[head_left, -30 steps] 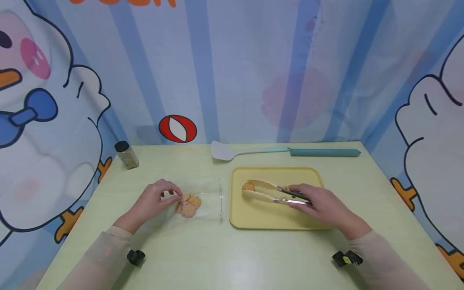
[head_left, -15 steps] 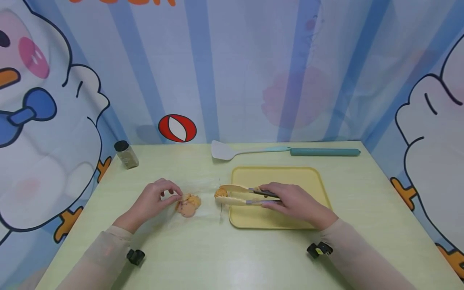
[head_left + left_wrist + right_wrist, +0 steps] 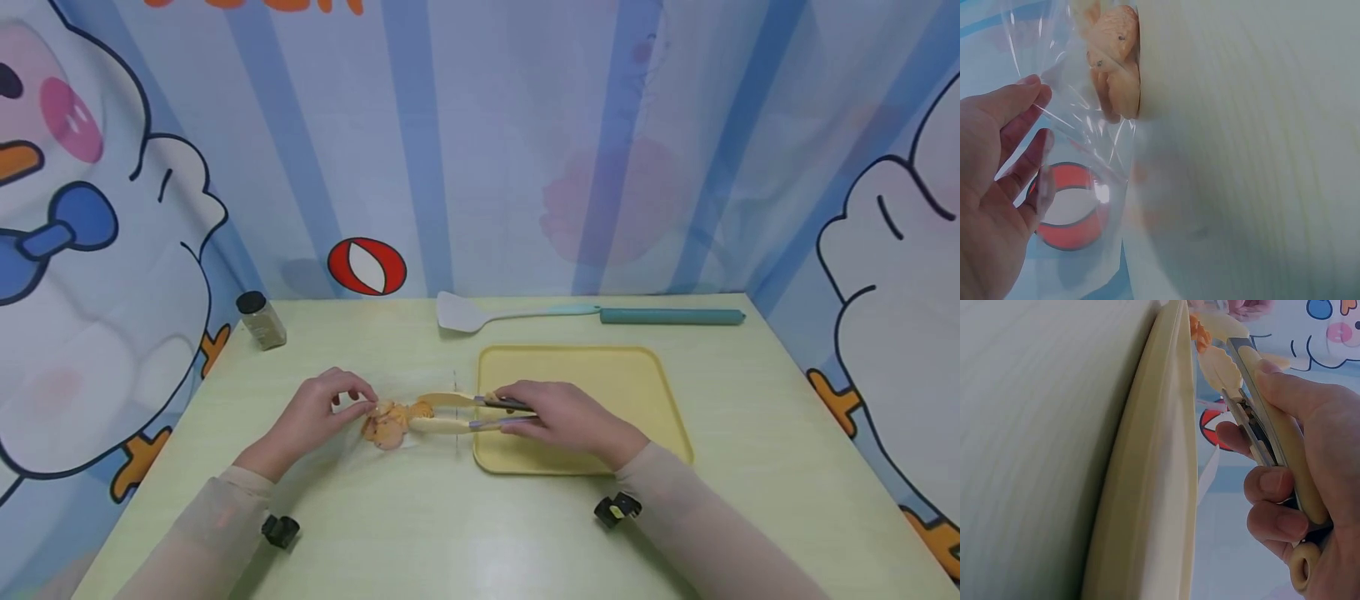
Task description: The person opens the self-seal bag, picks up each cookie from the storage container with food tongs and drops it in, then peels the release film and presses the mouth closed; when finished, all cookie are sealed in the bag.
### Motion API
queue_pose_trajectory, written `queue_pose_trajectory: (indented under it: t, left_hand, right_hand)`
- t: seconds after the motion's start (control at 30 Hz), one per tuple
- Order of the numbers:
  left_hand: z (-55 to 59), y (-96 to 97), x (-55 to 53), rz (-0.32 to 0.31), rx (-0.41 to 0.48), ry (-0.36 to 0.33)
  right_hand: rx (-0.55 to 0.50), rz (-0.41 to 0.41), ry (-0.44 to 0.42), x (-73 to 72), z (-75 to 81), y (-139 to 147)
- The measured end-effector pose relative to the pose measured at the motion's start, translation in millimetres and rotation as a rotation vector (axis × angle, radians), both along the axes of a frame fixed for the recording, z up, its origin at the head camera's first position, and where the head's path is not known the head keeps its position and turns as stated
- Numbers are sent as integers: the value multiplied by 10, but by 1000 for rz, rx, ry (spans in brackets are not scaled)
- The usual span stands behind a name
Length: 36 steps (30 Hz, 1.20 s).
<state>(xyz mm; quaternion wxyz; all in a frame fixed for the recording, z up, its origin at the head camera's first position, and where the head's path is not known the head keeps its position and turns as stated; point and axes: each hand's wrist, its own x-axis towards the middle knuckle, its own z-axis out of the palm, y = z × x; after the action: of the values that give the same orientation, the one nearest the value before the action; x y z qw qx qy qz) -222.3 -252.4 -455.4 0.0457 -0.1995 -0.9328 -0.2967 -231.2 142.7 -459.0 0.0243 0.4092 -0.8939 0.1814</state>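
Note:
My left hand (image 3: 318, 421) pinches the edge of a clear plastic bag (image 3: 1072, 50) between thumb and forefinger. Several orange-brown biscuit-like pieces (image 3: 386, 427) lie in the bag, some with small dark specks, as the left wrist view shows. My right hand (image 3: 573, 421) grips food tongs (image 3: 1291, 450) with cream scalloped tips and handle trim. Between the tips is a ridged orange piece (image 3: 1200, 332), right against the other pieces in the head view. The tongs reach leftward over the bag's mouth, their handles above the yellow tray (image 3: 585, 458).
A white spatula (image 3: 461, 315) with a teal handle (image 3: 671, 317) lies along the table's back edge. At the back left stands a spice jar (image 3: 262, 321) with a black lid. Behind the table hangs a printed striped curtain (image 3: 495, 150).
My right hand has carried the tongs and the orange piece left, from over the tray to the pieces in the bag. The left hand has stayed in place on the bag.

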Motion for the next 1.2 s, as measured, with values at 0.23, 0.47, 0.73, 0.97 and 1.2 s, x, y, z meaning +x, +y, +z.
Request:
queue_pose_trajectory:
  t: [0.23, 0.47, 0.73, 0.97, 1.2]
  left_hand:
    - [-4, -2, 10, -4, 13, 4]
    - [-12, 5, -11, 2, 23, 11]
    - [-7, 4, -7, -2, 23, 31]
    - [-40, -19, -19, -8, 15, 49]
    - [-58, -49, -20, 1, 7, 49]
  right_hand:
    - [-30, 35, 5, -15, 6, -162]
    - [-40, 50, -3, -25, 16, -268]
    - [-25, 43, 7, -65, 26, -395]
    - [-4, 40, -17, -89, 29, -482]
    - [9, 0, -35, -49, 14, -472]
